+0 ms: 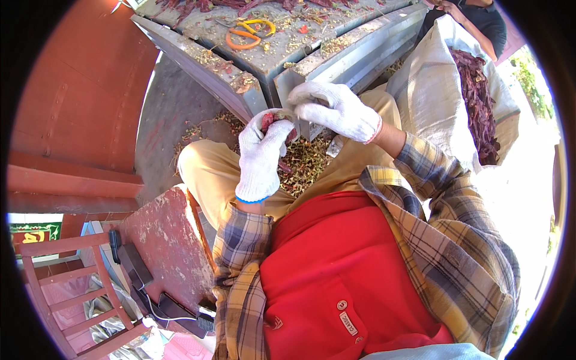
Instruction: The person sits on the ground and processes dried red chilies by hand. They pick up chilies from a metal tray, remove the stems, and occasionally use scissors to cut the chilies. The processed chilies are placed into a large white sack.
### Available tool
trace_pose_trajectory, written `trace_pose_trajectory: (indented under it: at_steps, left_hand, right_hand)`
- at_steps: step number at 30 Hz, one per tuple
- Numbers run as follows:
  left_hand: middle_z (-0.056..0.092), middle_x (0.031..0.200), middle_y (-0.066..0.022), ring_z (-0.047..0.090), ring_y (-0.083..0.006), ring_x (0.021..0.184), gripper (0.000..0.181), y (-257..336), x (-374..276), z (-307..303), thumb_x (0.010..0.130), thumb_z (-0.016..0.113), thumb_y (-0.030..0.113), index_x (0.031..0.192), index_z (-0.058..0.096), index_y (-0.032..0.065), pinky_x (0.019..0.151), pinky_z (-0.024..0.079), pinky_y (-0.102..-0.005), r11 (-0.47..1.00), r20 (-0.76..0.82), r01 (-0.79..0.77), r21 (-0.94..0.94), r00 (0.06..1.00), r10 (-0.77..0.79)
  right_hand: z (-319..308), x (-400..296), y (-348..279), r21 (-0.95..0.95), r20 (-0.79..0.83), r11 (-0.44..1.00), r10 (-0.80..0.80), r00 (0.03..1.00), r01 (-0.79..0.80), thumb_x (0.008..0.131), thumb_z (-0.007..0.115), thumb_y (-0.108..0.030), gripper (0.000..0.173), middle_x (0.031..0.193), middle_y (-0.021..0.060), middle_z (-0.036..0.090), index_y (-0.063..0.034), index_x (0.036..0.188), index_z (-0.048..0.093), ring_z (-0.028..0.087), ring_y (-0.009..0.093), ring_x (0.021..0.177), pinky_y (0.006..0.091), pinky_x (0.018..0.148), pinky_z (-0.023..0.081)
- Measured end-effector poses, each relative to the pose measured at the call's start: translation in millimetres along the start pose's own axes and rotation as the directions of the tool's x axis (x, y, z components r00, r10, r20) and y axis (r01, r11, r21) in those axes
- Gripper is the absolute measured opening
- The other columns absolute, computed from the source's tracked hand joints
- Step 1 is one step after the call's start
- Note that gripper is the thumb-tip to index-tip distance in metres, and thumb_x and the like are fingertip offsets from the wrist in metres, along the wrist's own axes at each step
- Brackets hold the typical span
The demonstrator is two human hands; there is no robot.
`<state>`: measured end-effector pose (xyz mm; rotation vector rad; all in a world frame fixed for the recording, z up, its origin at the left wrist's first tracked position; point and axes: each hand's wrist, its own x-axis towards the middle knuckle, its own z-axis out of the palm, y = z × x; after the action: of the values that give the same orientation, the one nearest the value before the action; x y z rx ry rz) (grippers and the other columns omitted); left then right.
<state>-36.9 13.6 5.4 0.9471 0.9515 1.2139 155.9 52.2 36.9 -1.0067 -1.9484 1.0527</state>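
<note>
My left hand [263,150], in a white knit glove, is closed around dark red dried chili peppers [269,120] whose stem end points toward my other hand. Close on its right is my right hand [335,108], also gloved in white, with its fingers curled near the stem end; whether it pinches anything cannot be told. Both are held above my lap, near the corner of a metal-edged table. Scissors with orange and yellow handles [243,39] lie on the tabletop [288,27] among seeds and scraps. More dried red peppers [234,4] lie along the table's far side.
A white woven sack [427,90] of dark dried peppers [477,103] stands at the right, with a person [483,27] behind it. Stems and scraps [306,166] litter the floor between my knees. At left are a worn red bench [171,243], with electronic devices, and a wooden chair [76,288].
</note>
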Motion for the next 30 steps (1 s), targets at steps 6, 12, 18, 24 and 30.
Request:
trace_pose_trajectory:
  at_steps: [6, 12, 18, 24, 30]
  left_hand:
    - [0.059, 0.068, -0.0006, 0.052, -0.0088, 0.055, 0.011, -5.5, 4.9, -9.8, 0.093, 0.06, 0.011, 0.095, 0.065, 0.0008, 0.054, 0.043, -0.0233, 0.965, 0.171, 0.088, -0.248, 0.984, -0.045]
    - [0.059, 0.073, -0.0049, 0.055, -0.0136, 0.059, 0.013, -15.8, 6.3, -22.1, 0.088, 0.06, 0.014, 0.089, 0.06, 0.0011, 0.058, 0.051, -0.0276, 0.963, 0.316, 0.127, -0.239, 0.947, -0.046]
    - [0.059, 0.076, -0.0055, 0.056, -0.0137, 0.064, 0.011, -23.4, 4.3, -6.7, 0.085, 0.055, 0.008, 0.089, 0.061, 0.0001, 0.061, 0.055, -0.0278, 0.932, 0.236, 0.097, -0.35, 0.972, -0.012]
    - [0.062, 0.081, -0.0048, 0.057, -0.0115, 0.069, 0.01, -29.1, -1.9, -2.7, 0.087, 0.056, 0.007, 0.089, 0.062, -0.0002, 0.062, 0.052, -0.0252, 0.945, 0.161, 0.035, -0.324, 0.987, 0.018]
    - [0.061, 0.078, -0.0029, 0.057, -0.0099, 0.066, 0.009, -29.1, -0.9, 2.4, 0.088, 0.061, 0.01, 0.09, 0.063, 0.001, 0.061, 0.049, -0.0243, 0.973, 0.095, 0.038, -0.226, 0.995, -0.016]
  right_hand:
    - [6.9, 10.8, -0.3, -0.229, 0.058, 0.89, -0.393, 0.918, 0.395, 0.086, 0.073, -0.025, 0.034, 0.098, 0.009, 0.067, -0.0079, 0.115, 0.068, 0.067, 0.025, 0.09, 0.0364, 0.079, 0.052]
    - [15.2, 14.3, -9.3, -0.358, 0.133, 0.815, -0.439, 0.888, 0.456, 0.089, 0.065, -0.021, 0.02, 0.098, 0.0111, 0.066, -0.0086, 0.105, 0.069, 0.065, 0.033, 0.09, 0.0389, 0.08, 0.052]
    - [26.9, 9.2, -2.9, -0.428, 0.037, 0.798, -0.453, 0.891, 0.424, 0.09, 0.062, -0.016, 0.016, 0.092, 0.0105, 0.065, -0.0064, 0.101, 0.068, 0.065, 0.027, 0.082, 0.0361, 0.074, 0.051]
    - [44.2, 3.7, -12.9, 0.59, 0.001, 0.729, 0.428, 0.904, -0.346, 0.091, 0.063, -0.02, 0.015, 0.071, -0.0016, 0.058, -0.0051, 0.091, 0.066, 0.049, 0.005, 0.058, 0.0202, 0.051, 0.034]
    - [33.6, 4.2, -0.5, 0.746, 0.177, 0.498, 0.491, 0.853, -0.441, 0.093, 0.064, -0.022, 0.015, 0.068, -0.0003, 0.06, -0.0072, 0.091, 0.065, 0.05, 0.008, 0.052, 0.0234, 0.046, 0.035]
